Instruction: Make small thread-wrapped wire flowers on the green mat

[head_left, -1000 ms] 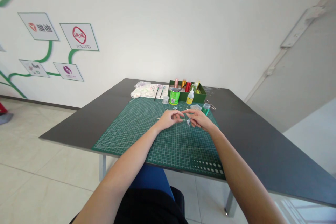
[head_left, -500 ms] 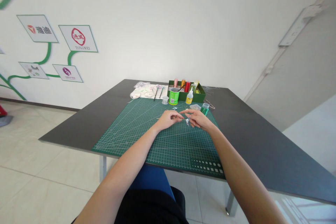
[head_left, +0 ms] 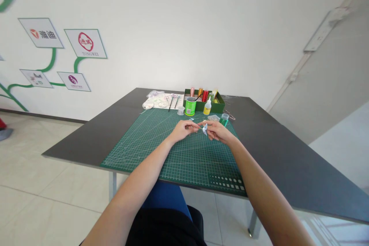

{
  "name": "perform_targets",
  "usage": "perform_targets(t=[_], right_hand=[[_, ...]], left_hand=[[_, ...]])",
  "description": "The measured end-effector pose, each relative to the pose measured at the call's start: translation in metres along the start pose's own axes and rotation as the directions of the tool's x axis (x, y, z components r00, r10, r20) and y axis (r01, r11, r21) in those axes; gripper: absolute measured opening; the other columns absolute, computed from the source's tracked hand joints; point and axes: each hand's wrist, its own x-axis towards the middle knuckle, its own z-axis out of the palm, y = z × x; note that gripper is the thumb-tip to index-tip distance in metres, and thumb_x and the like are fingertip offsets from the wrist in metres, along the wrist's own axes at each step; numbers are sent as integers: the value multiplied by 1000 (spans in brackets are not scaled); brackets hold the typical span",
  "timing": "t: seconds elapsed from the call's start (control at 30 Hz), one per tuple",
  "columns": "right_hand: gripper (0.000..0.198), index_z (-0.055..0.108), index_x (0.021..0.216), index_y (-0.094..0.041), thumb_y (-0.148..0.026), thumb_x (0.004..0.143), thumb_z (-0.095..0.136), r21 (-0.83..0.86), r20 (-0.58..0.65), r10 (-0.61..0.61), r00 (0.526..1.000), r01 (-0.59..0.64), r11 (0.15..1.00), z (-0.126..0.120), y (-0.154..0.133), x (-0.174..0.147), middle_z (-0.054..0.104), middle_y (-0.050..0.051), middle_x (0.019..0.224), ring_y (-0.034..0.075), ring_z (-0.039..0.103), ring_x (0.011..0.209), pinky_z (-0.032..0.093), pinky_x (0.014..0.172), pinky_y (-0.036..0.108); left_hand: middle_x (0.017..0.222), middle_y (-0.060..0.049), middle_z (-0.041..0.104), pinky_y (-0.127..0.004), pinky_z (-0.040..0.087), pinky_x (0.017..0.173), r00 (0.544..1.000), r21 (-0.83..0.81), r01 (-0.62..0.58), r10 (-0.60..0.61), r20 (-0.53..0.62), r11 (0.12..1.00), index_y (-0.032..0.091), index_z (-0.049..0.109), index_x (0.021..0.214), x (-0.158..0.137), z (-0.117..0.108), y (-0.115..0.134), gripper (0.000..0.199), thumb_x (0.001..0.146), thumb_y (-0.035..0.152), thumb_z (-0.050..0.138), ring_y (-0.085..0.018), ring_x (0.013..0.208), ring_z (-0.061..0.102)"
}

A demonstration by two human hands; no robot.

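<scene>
Over the green cutting mat [head_left: 135,142], my left hand [head_left: 183,130] is closed in a pinch on a thin wire stem. A small pale blue petal-like piece [head_left: 205,129] is at the stem's right end. My right hand [head_left: 219,131] is beside it, index finger and thumb reaching towards my left fingertips, the other fingers curled behind the blue piece. What the right fingertips grip is too small to make out. Just beyond the hands, another small pale blue piece [head_left: 191,119] lies on the mat.
Behind stand a green can [head_left: 190,107], a glue bottle [head_left: 207,107], a small clear tub [head_left: 181,111] and a dark green box [head_left: 219,107] with thread spools. A green spool [head_left: 224,120] stands near my right hand. White paper [head_left: 158,101] with brushes lies back left.
The pale blue piece has turned and shows more of its face, slightly higher between my hands. Both hands stay in nearly the same place; the view has shifted slightly.
</scene>
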Motion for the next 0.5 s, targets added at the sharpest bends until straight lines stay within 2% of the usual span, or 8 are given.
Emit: perform_targets(t=[0.27,0.5], right_hand=[[35,64,103,-14,-41,81,68,42,30,28,999,-29,999,0,3,1,46,-11,38,5,30,27,44,41,21],[32,63,98,-15,-40,80,73,182,22,-35,999,31,983,1,-1,-2,45,-11,41,5,30,30,44,43,23]], left_hand=[[73,-8,72,-22,39,52,996,-180,37,-51,-76,983,10,77,93,3,-1,-1,32,72,35,79,-10,55,53],[72,-8,73,-22,38,50,985,-297,48,-94,-143,954,11,77,88,3,0,3,30,67,31,82,-11,55,57]])
